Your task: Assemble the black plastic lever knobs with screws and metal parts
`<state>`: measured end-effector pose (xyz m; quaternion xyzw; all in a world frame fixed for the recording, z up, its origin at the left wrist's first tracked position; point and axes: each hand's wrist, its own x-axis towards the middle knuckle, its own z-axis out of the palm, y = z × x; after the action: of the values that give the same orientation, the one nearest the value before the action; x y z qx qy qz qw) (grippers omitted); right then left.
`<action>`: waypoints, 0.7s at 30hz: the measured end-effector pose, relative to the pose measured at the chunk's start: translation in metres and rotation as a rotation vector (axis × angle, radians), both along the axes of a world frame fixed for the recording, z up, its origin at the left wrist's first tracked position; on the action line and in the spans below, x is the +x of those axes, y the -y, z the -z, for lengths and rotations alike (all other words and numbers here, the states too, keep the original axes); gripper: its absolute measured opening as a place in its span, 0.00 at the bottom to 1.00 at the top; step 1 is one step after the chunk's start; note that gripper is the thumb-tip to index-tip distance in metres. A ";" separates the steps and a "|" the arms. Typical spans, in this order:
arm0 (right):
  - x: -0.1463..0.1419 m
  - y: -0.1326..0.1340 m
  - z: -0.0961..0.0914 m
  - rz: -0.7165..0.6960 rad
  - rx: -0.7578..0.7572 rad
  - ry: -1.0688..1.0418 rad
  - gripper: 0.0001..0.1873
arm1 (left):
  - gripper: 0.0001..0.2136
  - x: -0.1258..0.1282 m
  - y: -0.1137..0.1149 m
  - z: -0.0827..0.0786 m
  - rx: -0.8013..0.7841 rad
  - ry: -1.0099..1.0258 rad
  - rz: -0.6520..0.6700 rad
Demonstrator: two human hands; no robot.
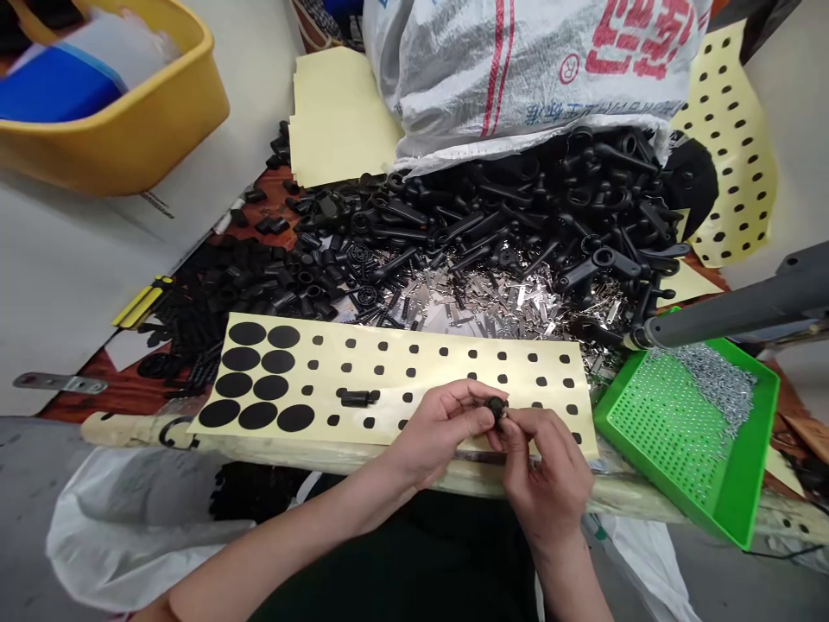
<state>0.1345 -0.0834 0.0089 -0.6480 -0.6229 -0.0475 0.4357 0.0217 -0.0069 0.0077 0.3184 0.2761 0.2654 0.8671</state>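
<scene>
Near the front edge of the table, my left hand is closed on a small black round plastic part. Facing it, my right hand pinches at the part's right side; a tiny light-coloured tip shows at the fingertips, too small to name. Both hands hover over a cream sticker sheet bearing large black discs at its left end and rows of small black pads. A short black plastic tube lies on the sheet, left of my hands.
Black plastic arms and thin metal clips are heaped behind the sheet, under a white woven sack. A green tray of screws stands right, below a grey bar. A yellow bin is upper left.
</scene>
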 end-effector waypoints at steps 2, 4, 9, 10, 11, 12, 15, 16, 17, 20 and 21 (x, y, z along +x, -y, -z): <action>0.000 0.000 0.000 0.007 -0.006 -0.015 0.08 | 0.15 0.000 0.000 0.000 -0.009 0.005 0.005; 0.001 0.000 -0.001 0.008 -0.018 -0.056 0.08 | 0.15 0.000 -0.001 0.000 -0.012 0.012 0.001; 0.004 0.000 -0.003 -0.020 -0.032 -0.104 0.07 | 0.15 0.001 0.000 0.002 0.001 0.019 -0.016; 0.005 0.000 -0.003 -0.026 -0.035 -0.107 0.07 | 0.15 0.001 0.000 0.003 -0.003 0.019 -0.024; 0.005 0.000 -0.004 -0.029 -0.035 -0.106 0.07 | 0.15 0.001 0.000 0.003 -0.013 0.025 -0.031; 0.005 -0.001 -0.004 -0.030 -0.031 -0.095 0.07 | 0.16 0.001 0.001 0.004 -0.027 0.036 -0.034; 0.006 -0.002 -0.004 -0.028 0.000 -0.016 0.08 | 0.17 0.001 0.001 0.004 -0.073 0.094 -0.023; 0.006 -0.002 -0.003 -0.030 0.008 0.008 0.08 | 0.17 0.001 0.001 0.004 -0.087 0.112 -0.022; 0.006 -0.002 -0.003 -0.033 0.010 0.027 0.08 | 0.17 0.000 0.000 0.004 -0.101 0.122 -0.025; 0.006 -0.001 -0.003 -0.014 0.010 0.076 0.06 | 0.18 0.001 0.000 0.006 -0.133 0.136 -0.030; 0.006 -0.001 -0.004 0.004 0.012 0.095 0.05 | 0.19 0.001 0.000 0.007 -0.139 0.145 -0.026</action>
<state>0.1401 -0.0823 0.0127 -0.6435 -0.6413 -0.0827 0.4096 0.0229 -0.0073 0.0002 0.2341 0.2346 0.2790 0.9013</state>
